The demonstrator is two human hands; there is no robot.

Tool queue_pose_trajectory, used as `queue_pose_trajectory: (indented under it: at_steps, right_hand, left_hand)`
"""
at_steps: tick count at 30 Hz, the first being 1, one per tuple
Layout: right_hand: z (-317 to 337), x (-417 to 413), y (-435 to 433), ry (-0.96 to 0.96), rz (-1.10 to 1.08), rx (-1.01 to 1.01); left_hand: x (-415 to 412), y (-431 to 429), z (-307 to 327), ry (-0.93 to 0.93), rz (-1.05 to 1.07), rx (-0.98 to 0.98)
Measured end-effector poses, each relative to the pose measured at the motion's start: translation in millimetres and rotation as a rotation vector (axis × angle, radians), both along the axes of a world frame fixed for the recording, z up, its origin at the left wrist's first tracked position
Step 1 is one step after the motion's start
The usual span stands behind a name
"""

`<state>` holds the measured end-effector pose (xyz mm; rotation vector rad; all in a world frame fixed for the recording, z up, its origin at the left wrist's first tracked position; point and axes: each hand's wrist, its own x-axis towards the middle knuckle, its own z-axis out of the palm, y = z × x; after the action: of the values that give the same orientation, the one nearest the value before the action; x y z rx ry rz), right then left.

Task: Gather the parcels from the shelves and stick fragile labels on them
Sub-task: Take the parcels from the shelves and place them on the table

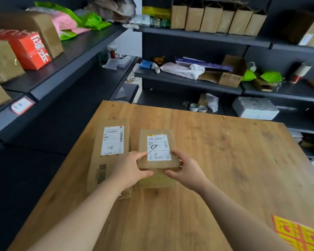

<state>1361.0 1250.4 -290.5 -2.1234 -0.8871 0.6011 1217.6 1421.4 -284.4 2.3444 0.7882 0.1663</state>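
Small cardboard parcel [157, 151] gripped at near corners by left hand [130, 167] and right hand [186, 169], above wooden table [225, 160].

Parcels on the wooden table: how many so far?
2. A long flat cardboard parcel lies at the left; a smaller parcel beside it is gripped by the left hand and right hand. Its underside is hidden.
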Motion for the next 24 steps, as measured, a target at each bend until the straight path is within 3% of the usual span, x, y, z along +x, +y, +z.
queue_pose_trajectory:
  at_steps: [5, 10, 17, 24]
  right_hand:
    - [-15.7, 6.4, 9.1, 0.004, 0.029, -0.064]
    - [-22.3, 6.1, 10.6, -0.049, 0.068, -0.132]
    - [-7.0, -1.6, 13.6, -0.255, 0.132, -0.302]
    - [42.6, -24.7, 4.5, -0.555, 0.226, -0.196]
  left_hand:
    - [6.8, 5.9, -12.5, 0.14, -0.064, 0.297]
    - [9.6, 2.6, -26.5, 0.229, -0.117, 0.431]
    - [6.1, -4.7, -13.7, 0.247, -0.117, 0.433]
    - [-30.6, -25.6, 42.6, 0.118, 0.006, 0.484]
